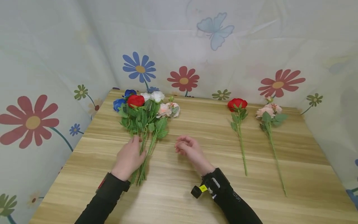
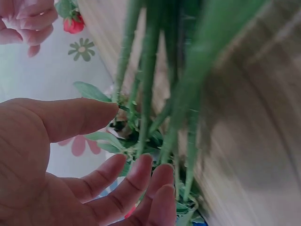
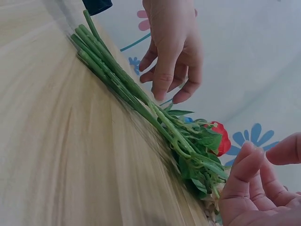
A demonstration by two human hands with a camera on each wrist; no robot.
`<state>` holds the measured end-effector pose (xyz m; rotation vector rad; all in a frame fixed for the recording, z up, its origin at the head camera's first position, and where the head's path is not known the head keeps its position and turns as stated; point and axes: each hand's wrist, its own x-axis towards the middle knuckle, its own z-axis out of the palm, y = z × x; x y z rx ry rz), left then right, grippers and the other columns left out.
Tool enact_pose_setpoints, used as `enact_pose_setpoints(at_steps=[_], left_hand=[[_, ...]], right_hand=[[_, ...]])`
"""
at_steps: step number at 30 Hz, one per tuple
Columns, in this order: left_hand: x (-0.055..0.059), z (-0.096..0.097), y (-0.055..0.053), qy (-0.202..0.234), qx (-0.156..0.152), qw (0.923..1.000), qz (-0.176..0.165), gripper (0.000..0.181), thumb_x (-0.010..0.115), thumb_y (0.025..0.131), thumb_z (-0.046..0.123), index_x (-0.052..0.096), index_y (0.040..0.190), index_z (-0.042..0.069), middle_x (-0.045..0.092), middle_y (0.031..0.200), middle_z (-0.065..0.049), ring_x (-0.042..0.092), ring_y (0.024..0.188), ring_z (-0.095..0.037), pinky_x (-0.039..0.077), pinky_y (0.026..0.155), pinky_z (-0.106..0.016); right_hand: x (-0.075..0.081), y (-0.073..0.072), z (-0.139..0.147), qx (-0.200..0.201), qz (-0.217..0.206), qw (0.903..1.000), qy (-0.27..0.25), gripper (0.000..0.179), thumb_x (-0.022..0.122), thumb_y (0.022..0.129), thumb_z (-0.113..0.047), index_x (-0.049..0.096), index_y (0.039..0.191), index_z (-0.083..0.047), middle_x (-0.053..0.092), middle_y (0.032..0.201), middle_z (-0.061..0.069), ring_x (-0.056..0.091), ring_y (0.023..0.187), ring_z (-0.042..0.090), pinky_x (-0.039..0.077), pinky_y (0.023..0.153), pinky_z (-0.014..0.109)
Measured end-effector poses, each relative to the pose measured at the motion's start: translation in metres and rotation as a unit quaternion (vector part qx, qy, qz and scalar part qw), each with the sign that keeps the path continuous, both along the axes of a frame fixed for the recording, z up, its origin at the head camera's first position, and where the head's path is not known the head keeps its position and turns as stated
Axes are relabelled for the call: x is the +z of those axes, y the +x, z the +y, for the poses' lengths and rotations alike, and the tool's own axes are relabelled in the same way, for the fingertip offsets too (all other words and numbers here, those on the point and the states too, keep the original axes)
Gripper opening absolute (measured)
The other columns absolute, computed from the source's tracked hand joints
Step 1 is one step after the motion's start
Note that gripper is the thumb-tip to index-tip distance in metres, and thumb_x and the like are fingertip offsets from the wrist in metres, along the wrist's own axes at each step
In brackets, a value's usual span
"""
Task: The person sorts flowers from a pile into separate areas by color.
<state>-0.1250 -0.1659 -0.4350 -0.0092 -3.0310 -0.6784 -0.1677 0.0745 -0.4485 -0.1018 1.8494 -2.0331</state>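
A bunch of artificial flowers lies on the left of the table, with a red rose [image 1: 135, 100], blue roses [image 1: 119, 104], white roses [image 1: 157, 96] and pale pink blooms [image 1: 165, 110]. My left hand [image 1: 128, 158] hovers over the bunch's green stems [image 3: 117, 77], thumb and fingers parted around them without gripping. In the left wrist view the stems [image 2: 149, 70] pass close beyond the thumb and fingertips. To the right of the bunch, my right hand [image 1: 193, 152] is held above the table, its fingers loosely bent and nothing in them.
On the right side of the wooden table [image 1: 201, 193] lie a single red rose [image 1: 237, 105] and a stem of pale pink flowers [image 1: 265, 111], apart from each other. A flower-printed curtain [image 1: 240, 56] hangs behind the table and along its sides.
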Motion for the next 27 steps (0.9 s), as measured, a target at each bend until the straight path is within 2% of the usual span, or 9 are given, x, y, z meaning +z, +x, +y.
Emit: enact_pose_setpoints(at_steps=[3,7,10,13,21,27], left_hand=[[-0.003,-0.004,0.0,-0.001,-0.002,0.9999,-0.011,0.039,0.068,0.094,0.021,0.056,0.124,-0.002,0.065,0.106,-0.022,0.063,0.074,-0.033,0.05,0.059,-0.042],[-0.006,-0.008,0.0,-0.007,-0.006,0.9994,-0.034,0.038,0.067,0.094,0.021,0.058,0.123,-0.002,0.065,0.1,-0.018,0.056,0.067,-0.024,0.044,0.056,-0.035],[-0.008,-0.011,0.001,-0.011,-0.007,0.9987,-0.049,0.032,0.066,0.096,0.021,0.062,0.117,-0.002,0.067,0.1,-0.017,0.055,0.066,-0.021,0.042,0.055,-0.032],[-0.009,-0.012,0.002,-0.005,-0.006,0.9978,-0.066,0.021,0.064,0.097,0.02,0.065,0.104,0.001,0.067,0.094,-0.016,0.053,0.061,-0.019,0.039,0.052,-0.03],[-0.006,-0.012,0.002,0.008,-0.004,0.9969,-0.079,0.016,0.062,0.098,0.019,0.066,0.093,0.005,0.062,0.075,-0.008,0.048,0.054,-0.017,0.034,0.048,-0.028],[-0.006,-0.012,0.002,0.005,-0.009,0.9974,-0.071,0.015,0.062,0.098,0.017,0.064,0.09,0.005,0.058,0.068,-0.006,0.047,0.052,-0.017,0.033,0.047,-0.028]], right_hand=[[-0.002,0.002,-0.002,0.008,0.0,1.0,-0.003,0.033,0.053,0.098,-0.001,0.049,0.127,0.012,0.066,0.092,-0.001,0.063,0.081,0.009,0.055,0.077,0.022],[-0.002,0.004,-0.003,0.024,0.003,0.9997,-0.003,0.035,0.053,0.097,-0.001,0.048,0.129,0.013,0.067,0.095,0.0,0.064,0.083,0.01,0.056,0.08,0.023],[-0.002,0.005,-0.005,0.038,0.004,0.9992,-0.003,0.036,0.053,0.096,-0.001,0.048,0.129,0.013,0.067,0.096,0.001,0.064,0.082,0.009,0.055,0.08,0.023],[-0.002,0.006,-0.005,0.047,0.004,0.9989,-0.003,0.037,0.053,0.097,-0.003,0.048,0.129,0.013,0.067,0.096,0.002,0.064,0.081,0.008,0.055,0.079,0.023],[-0.002,0.006,-0.005,0.051,0.005,0.9987,0.0,0.038,0.054,0.097,-0.005,0.048,0.129,0.013,0.068,0.098,0.005,0.064,0.082,0.009,0.055,0.078,0.022],[-0.001,0.007,-0.004,0.053,0.003,0.9986,0.003,0.037,0.054,0.097,-0.004,0.049,0.13,0.012,0.068,0.1,0.005,0.064,0.083,0.01,0.055,0.08,0.023]])
